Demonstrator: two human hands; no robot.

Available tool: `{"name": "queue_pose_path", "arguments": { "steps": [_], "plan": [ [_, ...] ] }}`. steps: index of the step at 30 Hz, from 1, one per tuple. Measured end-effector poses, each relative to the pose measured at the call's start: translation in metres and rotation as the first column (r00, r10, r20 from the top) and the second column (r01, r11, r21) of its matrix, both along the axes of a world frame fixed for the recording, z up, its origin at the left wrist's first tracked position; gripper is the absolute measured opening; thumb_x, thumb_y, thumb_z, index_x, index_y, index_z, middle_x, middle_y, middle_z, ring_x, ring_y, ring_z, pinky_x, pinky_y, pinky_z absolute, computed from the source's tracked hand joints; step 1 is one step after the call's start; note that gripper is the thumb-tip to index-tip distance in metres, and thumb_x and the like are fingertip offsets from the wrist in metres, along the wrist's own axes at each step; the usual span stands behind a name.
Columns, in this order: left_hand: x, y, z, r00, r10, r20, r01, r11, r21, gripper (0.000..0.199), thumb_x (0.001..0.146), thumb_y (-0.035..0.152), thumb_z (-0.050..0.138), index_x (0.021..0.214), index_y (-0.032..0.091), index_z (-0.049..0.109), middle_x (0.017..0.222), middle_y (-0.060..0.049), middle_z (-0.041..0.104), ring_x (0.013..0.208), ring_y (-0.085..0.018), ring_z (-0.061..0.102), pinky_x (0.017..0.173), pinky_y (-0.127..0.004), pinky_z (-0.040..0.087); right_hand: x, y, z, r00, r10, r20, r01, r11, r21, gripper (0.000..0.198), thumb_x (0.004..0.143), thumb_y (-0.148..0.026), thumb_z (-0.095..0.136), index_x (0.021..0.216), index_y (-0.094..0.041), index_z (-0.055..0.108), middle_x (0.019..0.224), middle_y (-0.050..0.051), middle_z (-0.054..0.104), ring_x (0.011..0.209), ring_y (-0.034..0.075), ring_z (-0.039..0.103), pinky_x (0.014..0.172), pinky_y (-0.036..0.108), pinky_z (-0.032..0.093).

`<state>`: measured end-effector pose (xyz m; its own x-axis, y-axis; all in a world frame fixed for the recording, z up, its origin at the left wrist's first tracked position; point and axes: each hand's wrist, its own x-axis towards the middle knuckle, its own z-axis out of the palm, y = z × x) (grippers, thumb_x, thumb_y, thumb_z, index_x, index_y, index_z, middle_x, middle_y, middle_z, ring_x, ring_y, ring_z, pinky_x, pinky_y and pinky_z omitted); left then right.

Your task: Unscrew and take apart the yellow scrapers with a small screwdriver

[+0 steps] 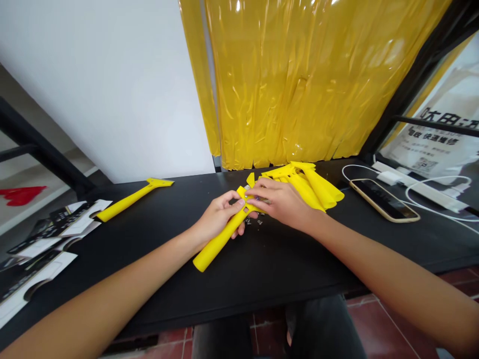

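A yellow plastic handle with a forked head (219, 243) slants across the middle of the black table. My left hand (223, 213) is wrapped around it just below the head, thumb on top. The fingers of my right hand (279, 199) are pinched together over the head, and a small glint shows between them; what they hold is too small to name. Several small metal pieces (259, 222) lie on the table beside the head, partly behind my hands. A pile of similar yellow handles (310, 187) sits just beyond my right hand.
One more yellow handle (130, 201) lies to the left, near printed cards (56, 229). On the right are a phone (385, 200), a white power strip (422, 187) and white cables. Yellow plastic strips (299, 89) and a white panel (123, 89) stand behind the table (232, 294).
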<state>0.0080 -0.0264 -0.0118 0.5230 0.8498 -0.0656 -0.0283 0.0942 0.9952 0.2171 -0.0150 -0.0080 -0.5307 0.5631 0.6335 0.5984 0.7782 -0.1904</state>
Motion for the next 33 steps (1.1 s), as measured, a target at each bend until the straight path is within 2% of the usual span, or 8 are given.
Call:
{"name": "queue_pose_path", "arguments": {
  "steps": [6,10,15,22,27,33],
  "plan": [
    [0.002,-0.003,0.001,1.0,0.003,-0.026,-0.003,1.0,-0.008,0.028,0.091,0.041,0.066,0.1,0.02,0.05,0.088,-0.009,0.076,0.048,-0.015,0.065,0.037,-0.021,0.046,-0.001,-0.001,-0.002,0.997,-0.052,0.048,0.051,0.998,0.024,0.02,0.099,-0.029,0.057,0.098,-0.022,0.076,0.098,0.004,0.073,0.083,0.016,0.065,0.071,0.028,0.045],
    [0.002,-0.001,0.0,0.999,-0.001,-0.039,0.001,1.0,-0.005,0.03,0.091,0.043,0.066,0.1,0.019,0.05,0.086,-0.009,0.075,0.048,-0.015,0.065,0.036,-0.022,0.046,-0.003,-0.003,-0.002,0.993,-0.099,0.063,0.099,0.995,0.006,0.019,0.098,-0.028,0.056,0.098,-0.023,0.074,0.101,0.004,0.072,0.082,0.016,0.064,0.069,0.028,0.043],
    [0.001,0.001,-0.001,0.999,-0.021,-0.042,0.021,1.0,-0.012,0.031,0.09,0.043,0.068,0.101,0.02,0.05,0.085,-0.008,0.075,0.048,-0.016,0.066,0.036,-0.022,0.046,-0.004,-0.004,-0.003,0.99,-0.094,0.101,0.095,0.996,0.002,0.02,0.097,-0.026,0.053,0.101,-0.023,0.073,0.104,0.004,0.072,0.081,0.016,0.063,0.068,0.028,0.041],
    [0.004,-0.004,-0.003,0.997,0.046,-0.066,-0.044,0.998,0.034,0.03,0.091,0.044,0.066,0.101,0.021,0.049,0.085,-0.007,0.075,0.047,-0.014,0.065,0.037,-0.021,0.046,-0.006,-0.002,-0.006,0.99,-0.141,-0.008,0.14,0.989,-0.051,0.019,0.096,-0.035,0.062,0.096,-0.023,0.076,0.096,0.004,0.074,0.083,0.018,0.067,0.072,0.029,0.044],
    [0.005,-0.007,-0.006,0.993,0.072,-0.095,-0.063,0.994,0.09,0.028,0.093,0.044,0.064,0.1,0.021,0.05,0.074,-0.003,0.073,0.042,-0.013,0.062,0.037,-0.02,0.046,-0.01,-0.007,-0.005,0.987,-0.162,-0.01,0.161,0.985,-0.065,0.014,0.094,-0.028,0.062,0.095,-0.023,0.076,0.095,0.003,0.075,0.084,0.018,0.068,0.071,0.029,0.044],
    [0.003,-0.004,-0.006,0.998,0.036,-0.053,-0.033,0.998,0.054,0.029,0.093,0.045,0.063,0.102,0.021,0.052,0.086,-0.007,0.075,0.046,-0.013,0.064,0.038,-0.021,0.047,-0.012,-0.009,-0.006,0.99,-0.137,-0.04,0.134,0.988,-0.073,0.016,0.095,-0.026,0.06,0.102,-0.023,0.073,0.102,0.004,0.073,0.089,0.018,0.067,0.075,0.029,0.046]
  ]
}}
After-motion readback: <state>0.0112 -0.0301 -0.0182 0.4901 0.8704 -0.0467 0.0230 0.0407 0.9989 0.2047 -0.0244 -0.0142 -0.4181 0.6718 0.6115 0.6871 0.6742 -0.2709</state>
